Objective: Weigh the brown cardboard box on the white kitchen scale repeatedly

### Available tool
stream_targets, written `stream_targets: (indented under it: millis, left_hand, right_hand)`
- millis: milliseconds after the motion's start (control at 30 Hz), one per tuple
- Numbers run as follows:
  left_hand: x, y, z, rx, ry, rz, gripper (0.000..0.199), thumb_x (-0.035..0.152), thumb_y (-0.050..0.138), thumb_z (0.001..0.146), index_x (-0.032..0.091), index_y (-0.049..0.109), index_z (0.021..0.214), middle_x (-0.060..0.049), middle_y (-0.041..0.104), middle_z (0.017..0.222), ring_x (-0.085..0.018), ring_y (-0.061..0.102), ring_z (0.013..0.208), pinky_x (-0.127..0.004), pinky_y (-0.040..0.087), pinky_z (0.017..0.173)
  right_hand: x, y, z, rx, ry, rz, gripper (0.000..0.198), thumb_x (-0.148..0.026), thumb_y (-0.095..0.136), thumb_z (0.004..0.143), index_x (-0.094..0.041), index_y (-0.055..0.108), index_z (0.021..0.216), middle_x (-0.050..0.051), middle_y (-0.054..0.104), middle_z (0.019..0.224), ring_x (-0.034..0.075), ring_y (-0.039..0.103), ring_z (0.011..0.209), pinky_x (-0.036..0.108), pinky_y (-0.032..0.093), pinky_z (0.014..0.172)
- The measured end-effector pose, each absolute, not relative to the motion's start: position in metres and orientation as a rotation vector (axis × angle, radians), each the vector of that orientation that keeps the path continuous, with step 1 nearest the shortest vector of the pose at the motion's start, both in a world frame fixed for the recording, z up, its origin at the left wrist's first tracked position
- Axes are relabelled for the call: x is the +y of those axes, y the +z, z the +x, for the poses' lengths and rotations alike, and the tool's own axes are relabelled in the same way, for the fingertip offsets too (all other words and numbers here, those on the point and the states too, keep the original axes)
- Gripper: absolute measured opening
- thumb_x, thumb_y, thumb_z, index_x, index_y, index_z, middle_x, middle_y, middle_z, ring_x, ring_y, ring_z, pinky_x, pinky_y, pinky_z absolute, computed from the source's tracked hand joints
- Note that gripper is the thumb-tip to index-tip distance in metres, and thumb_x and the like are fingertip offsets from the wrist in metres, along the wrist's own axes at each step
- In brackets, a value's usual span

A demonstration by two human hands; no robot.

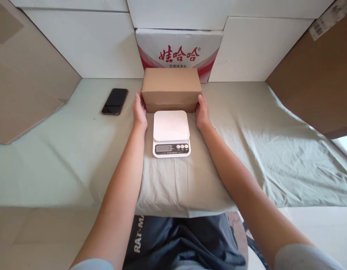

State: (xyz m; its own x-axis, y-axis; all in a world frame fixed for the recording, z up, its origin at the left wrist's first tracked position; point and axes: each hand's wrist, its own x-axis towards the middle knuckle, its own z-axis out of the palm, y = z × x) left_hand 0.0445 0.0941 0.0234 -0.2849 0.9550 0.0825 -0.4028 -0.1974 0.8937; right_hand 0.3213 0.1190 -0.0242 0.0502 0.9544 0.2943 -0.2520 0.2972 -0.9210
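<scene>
A closed brown cardboard box is gripped at its two ends, just behind the kitchen scale. My left hand presses on its left end with the thumb toward me. On the right end, my right hand holds it the same way; the fingers of both hands are partly hidden behind the box. The white digital kitchen scale lies between my forearms, its bare platform toward the box. Its small display and round buttons face me, but the reading is too faint to make out.
A black smartphone lies left of my left hand on the pale green cloth. Behind the box stands a white and red carton, with white boxes around it. Large cardboard pieces flank the left and right sides.
</scene>
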Motion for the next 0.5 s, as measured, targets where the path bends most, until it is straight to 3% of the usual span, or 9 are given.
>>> stream_targets:
  millis: [100, 267, 500]
  left_hand:
    - [0.095, 0.023, 0.045, 0.960, 1.690, 0.840, 0.061, 0.074, 0.058, 0.114, 0.027, 0.081, 0.145, -0.008, 0.071, 0.171, -0.028, 0.048, 0.176, -0.039, 0.044, 0.143]
    - [0.100, 0.017, 0.044, 0.952, 1.713, 0.851, 0.055, 0.062, 0.048, 0.119, 0.024, 0.084, 0.135, -0.010, 0.078, 0.161, -0.027, 0.056, 0.171, -0.040, 0.048, 0.140]
    - [0.105, 0.011, 0.042, 0.941, 1.733, 0.824, 0.059, 0.072, 0.057, 0.114, 0.024, 0.083, 0.137, -0.010, 0.075, 0.165, -0.029, 0.057, 0.170, -0.042, 0.050, 0.138]
  right_hand:
    - [0.105, -0.009, 0.313, -0.995, 1.052, -0.835, 0.085, -0.088, 0.080, 0.079, -0.041, 0.069, 0.149, -0.012, 0.064, 0.179, 0.019, 0.048, 0.173, 0.048, 0.031, 0.152]
    - [0.087, 0.009, 0.305, -1.005, 1.061, -0.787, 0.063, -0.075, 0.075, 0.094, -0.038, 0.069, 0.144, -0.013, 0.068, 0.174, 0.015, 0.050, 0.171, 0.043, 0.033, 0.152]
    - [0.100, 0.006, 0.307, -0.976, 1.062, -0.820, 0.088, -0.089, 0.087, 0.066, -0.036, 0.072, 0.135, -0.008, 0.077, 0.162, 0.021, 0.060, 0.159, 0.048, 0.038, 0.148]
